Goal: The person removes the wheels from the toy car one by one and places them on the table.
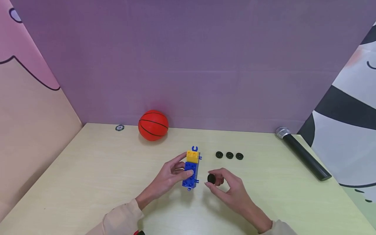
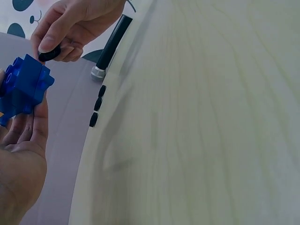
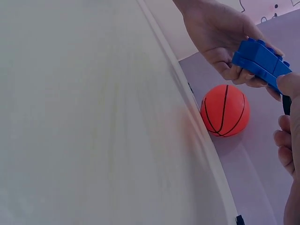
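My left hand (image 1: 169, 179) grips a toy vehicle base of blue building blocks (image 1: 190, 174), raised above the table. A yellow block (image 1: 192, 156) sits on its far end, a blue hook sticks out beyond that, and small blue axle pegs jut from the right side. Just to the right, my right hand (image 1: 230, 189) pinches a black toy wheel (image 1: 211, 178) between thumb and fingertips, apart from the blocks. In the left wrist view the wheel (image 2: 49, 54) is close to the blue block (image 2: 28, 86). Three more black wheels (image 1: 229, 155) lie in a row on the table.
A red ball (image 1: 153, 125) with black lines stands at the table's back edge, beside a small round chip (image 1: 119, 127). A microphone (image 1: 305, 156) lies along the right edge. A red and black thing (image 1: 139, 232) shows partly by the left sleeve, its kind unclear.
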### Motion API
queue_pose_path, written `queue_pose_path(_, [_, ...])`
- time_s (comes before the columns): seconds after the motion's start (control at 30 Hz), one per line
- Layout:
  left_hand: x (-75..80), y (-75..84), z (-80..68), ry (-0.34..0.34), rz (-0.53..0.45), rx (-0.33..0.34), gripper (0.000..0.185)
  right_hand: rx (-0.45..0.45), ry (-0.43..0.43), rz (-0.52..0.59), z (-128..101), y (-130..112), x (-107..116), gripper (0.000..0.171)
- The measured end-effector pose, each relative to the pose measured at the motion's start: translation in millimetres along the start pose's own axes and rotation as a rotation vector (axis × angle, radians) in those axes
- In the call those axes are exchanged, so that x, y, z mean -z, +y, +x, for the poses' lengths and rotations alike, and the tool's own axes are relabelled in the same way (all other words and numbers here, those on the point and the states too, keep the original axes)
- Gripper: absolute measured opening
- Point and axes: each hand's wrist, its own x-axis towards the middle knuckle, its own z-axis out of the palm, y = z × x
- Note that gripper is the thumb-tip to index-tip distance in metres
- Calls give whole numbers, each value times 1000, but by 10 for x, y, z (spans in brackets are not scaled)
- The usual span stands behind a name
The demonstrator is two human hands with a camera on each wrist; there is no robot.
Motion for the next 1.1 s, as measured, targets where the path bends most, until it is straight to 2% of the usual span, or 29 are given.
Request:
queue_pose_path(0.23, [13,-1,-2,5,-14,-1,77,64,34,-39,8,66,32,39])
queue_pose_path(0.4, [12,6,-10,10,-20,-6,75,31,24,-67,-5,95,93,41])
queue_pose_path(0.73, [11,13,-3,20,-41,-11,69,70,48,-113,-24,193,205,41])
queue_pose_path(1.1, [19,9,11,37,-58,-12,68,60,56,-190,-70,314,324,45])
